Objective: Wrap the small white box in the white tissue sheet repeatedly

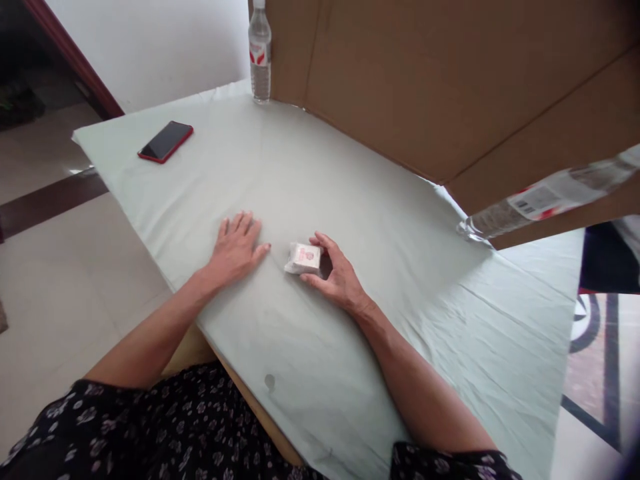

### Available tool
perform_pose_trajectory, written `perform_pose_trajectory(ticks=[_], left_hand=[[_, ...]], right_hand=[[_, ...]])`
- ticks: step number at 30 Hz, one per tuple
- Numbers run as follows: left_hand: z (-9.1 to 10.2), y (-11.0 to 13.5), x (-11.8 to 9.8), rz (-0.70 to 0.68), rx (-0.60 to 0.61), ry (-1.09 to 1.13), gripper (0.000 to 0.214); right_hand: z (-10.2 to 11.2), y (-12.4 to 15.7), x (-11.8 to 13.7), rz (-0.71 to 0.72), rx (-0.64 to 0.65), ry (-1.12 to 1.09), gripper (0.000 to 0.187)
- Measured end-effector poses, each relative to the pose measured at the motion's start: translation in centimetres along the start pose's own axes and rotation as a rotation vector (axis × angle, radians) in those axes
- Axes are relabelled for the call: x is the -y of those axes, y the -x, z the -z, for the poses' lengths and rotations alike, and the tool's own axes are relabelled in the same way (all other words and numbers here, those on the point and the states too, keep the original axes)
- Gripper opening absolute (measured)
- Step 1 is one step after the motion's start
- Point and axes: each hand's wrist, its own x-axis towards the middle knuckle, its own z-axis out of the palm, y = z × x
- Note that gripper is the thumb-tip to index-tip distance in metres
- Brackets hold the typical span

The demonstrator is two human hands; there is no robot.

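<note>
Beyond the packet (306, 257): cloth (300, 173), white wall (160, 47).

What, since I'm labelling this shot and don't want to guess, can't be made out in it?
All in the head view:
Print on the small packet: too small to read.
Palm of the left hand: hidden by the hand's own back.
Far end of the bottle at the right: cut off by the right edge.
Label wording on the bottle at the back: too small.
Space behind the cardboard: hidden by it.
</note>
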Motion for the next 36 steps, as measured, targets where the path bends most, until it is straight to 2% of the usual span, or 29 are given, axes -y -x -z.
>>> perform_pose_trajectory(ticks=[2, 5, 7, 8, 9, 11, 13, 15, 17, 19, 24, 29, 33, 36], left_hand=[[0.0, 0.0, 2.4, 0.094, -0.017, -0.032, 0.065], [1.5, 2.1, 6.9, 0.318, -0.149, -0.031, 0.073], [2.8, 3.5, 8.7, 0.405, -0.197, -0.016, 0.077], [3.4, 4.0, 8.9, 0.423, -0.183, -0.015, 0.075], [3.7, 4.3, 8.6, 0.459, -0.214, -0.022, 0.072], [3.9, 4.0, 6.6, 0.401, -0.242, 0.012, 0.065], [3.5, 3.0, 3.6, 0.182, -0.217, 0.15, 0.061], [2.8, 1.7, 0.4, -0.02, -0.071, 0.342, 0.068], [2.0, 0.8, -2.2, -0.119, 0.108, 0.527, 0.078], [1.0, 0.5, -3.7, -0.162, 0.201, 0.646, 0.085], [-1.0, 1.1, -4.2, -0.154, 0.188, 0.769, 0.084], [-1.4, 1.1, -4.0, -0.232, 0.134, 0.749, 0.083], [-1.6, 0.9, -4.1, -0.273, 0.096, 0.713, 0.081], [-1.8, 0.9, -4.2, -0.28, 0.074, 0.697, 0.08]], right_hand=[[0.0, 0.1, 0.1, -0.014, -0.002, 0.017, 0.086], [0.0, 0.0, 0.1, -0.006, 0.009, 0.039, 0.085], [0.0, -0.1, 0.2, 0.002, 0.012, 0.043, 0.085], [0.0, -0.1, 0.2, 0.001, 0.011, 0.043, 0.085], [0.0, -0.2, 0.2, -0.002, 0.011, 0.043, 0.085], [0.0, -0.1, 0.2, -0.02, 0.006, 0.042, 0.084], [-0.1, 0.0, 0.3, -0.037, 0.001, 0.045, 0.084], [-0.1, 0.1, 0.3, -0.036, 0.001, 0.049, 0.084], [-0.1, 0.1, 0.3, -0.023, 0.013, 0.053, 0.083], [0.0, 0.1, 0.2, -0.015, 0.029, 0.054, 0.082], [1.1, 0.2, 0.8, 0.008, 0.091, 0.01, 0.082], [2.8, 0.2, 1.8, -0.027, -0.024, 0.042, 0.058], [2.6, 0.0, 2.0, 0.042, -0.052, 0.118, 0.036], [2.3, -0.2, 2.3, 0.08, -0.053, 0.182, 0.028]])
